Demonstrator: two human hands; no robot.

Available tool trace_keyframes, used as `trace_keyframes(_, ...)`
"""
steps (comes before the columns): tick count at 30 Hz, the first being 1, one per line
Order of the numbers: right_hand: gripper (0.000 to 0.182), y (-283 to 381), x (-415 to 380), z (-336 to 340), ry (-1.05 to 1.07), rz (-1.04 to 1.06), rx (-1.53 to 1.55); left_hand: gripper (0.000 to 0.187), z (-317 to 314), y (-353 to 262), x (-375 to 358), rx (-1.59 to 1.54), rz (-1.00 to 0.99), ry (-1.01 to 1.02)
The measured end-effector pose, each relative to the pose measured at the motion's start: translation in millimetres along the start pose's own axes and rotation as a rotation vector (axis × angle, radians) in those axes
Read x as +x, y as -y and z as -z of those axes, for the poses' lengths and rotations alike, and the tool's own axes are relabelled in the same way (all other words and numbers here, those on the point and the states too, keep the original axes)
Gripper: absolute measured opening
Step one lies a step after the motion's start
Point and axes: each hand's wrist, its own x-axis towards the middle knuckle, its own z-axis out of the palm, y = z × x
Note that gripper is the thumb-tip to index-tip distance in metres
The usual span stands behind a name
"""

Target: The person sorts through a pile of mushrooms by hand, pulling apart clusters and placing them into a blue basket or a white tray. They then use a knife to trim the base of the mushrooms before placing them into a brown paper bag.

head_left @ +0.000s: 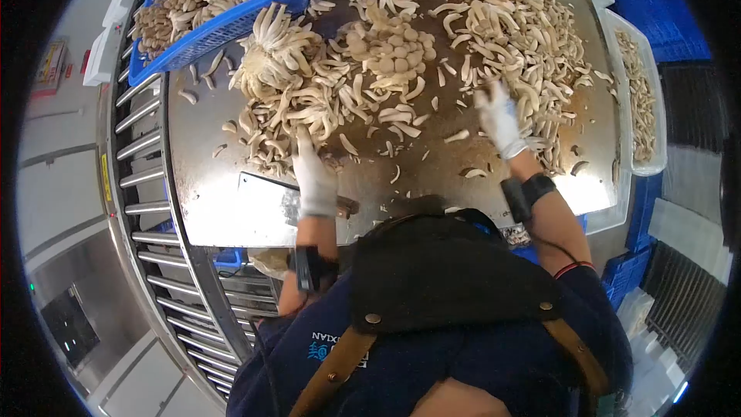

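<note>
My left hand (315, 177), in a white glove, lies at the near edge of the left mushroom pile (309, 104), its visible fingers stretched out against the stems. Beneath it is a cleaver (266, 201) with a broad shiny blade; its wooden handle (347, 205) shows to the right of the wrist. My right hand (500, 122), also gloved in white, is at the left side of the right mushroom pile (529, 46). Motion blurs its fingers, so I cannot see whether they hold anything. A round-capped mushroom cluster (397, 50) sits between the two piles.
A blue basket (220, 27) full of mushrooms stands at the far left of the metal table (432, 193). Past the right edge is a clear plastic tub (656, 120) with mushroom pieces. A roller conveyor (143, 177) runs along the left. Loose stems lie scattered about.
</note>
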Motion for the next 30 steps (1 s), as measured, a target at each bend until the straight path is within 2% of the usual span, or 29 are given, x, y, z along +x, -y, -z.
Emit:
trace_keyframes(1,0.044,24,-11,-15,0.019,0.001,-0.006,0.071,3,2,11,0.201,-0.102,-0.007)
trace_keyframes(3,0.044,51,-28,-45,0.352,0.250,-0.059,0.070,-14,42,71,0.214,0.174,0.153)
trace_keyframes(4,0.045,51,-34,-65,0.521,0.358,-0.043,0.072,-22,56,96,0.421,0.113,0.270)
trace_keyframes(5,0.045,52,-41,-80,0.550,0.419,-0.067,0.075,-35,56,113,-0.060,0.388,0.036)
trace_keyframes(7,0.049,51,-49,-95,0.554,0.499,-0.069,0.085,-32,-6,92,-0.539,0.532,-0.090)
trace_keyframes(8,0.050,58,-44,-88,0.591,0.333,0.074,0.082,-23,-40,70,-0.542,0.534,-0.058)
trace_keyframes(10,0.052,71,-43,-69,0.645,-0.025,0.378,0.084,-28,-16,47,-0.566,0.322,0.128)
trace_keyframes(12,0.056,59,-41,-73,0.518,0.065,0.572,0.087,-40,0,14,-0.692,0.142,0.240)
trace_keyframes(13,0.057,62,-42,-70,0.569,0.005,0.616,0.089,-36,-37,-11,-0.576,0.167,0.264)
trace_keyframes(14,0.059,64,-43,-69,0.628,-0.052,0.654,0.088,-42,-31,-18,-0.563,0.069,0.272)
trace_keyframes(15,0.055,62,-43,-84,0.364,0.189,0.632,0.086,-47,-29,-25,-0.553,-0.027,0.278)
trace_keyframes(17,0.052,66,-52,-69,0.452,0.089,1.044,0.076,-45,-34,-27,-0.702,0.036,0.356)
trace_keyframes(18,0.051,75,-55,-61,0.501,0.039,1.252,0.071,-38,-37,-25,-0.737,0.134,0.466)
trace_keyframes(19,0.048,68,-54,-67,0.529,-0.023,1.285,0.066,-34,-38,-26,-0.769,0.235,0.572)
trace_keyframes(20,0.048,66,-56,-67,0.558,-0.004,1.179,0.061,-35,-36,-30,-0.783,0.231,0.598)
trace_keyframes(22,0.047,61,-56,-62,0.589,0.043,0.974,0.051,-46,-36,-36,-0.802,0.210,0.667)
trace_keyframes(23,0.040,63,-57,-53,0.609,0.007,1.008,0.040,-51,-40,-38,-0.838,0.106,0.608)
trace_keyframes(26,0.020,76,-68,-11,0.678,-0.124,1.107,0.040,-50,-62,-51,-1.272,0.356,0.559)
trace_keyframes(27,0.015,68,-68,-10,0.574,-0.004,0.951,0.044,-58,-46,-50,-1.366,0.439,0.552)
trace_keyframes(30,0.012,73,-75,-18,0.178,0.137,1.145,0.044,-60,-52,-56,-1.146,0.201,0.646)
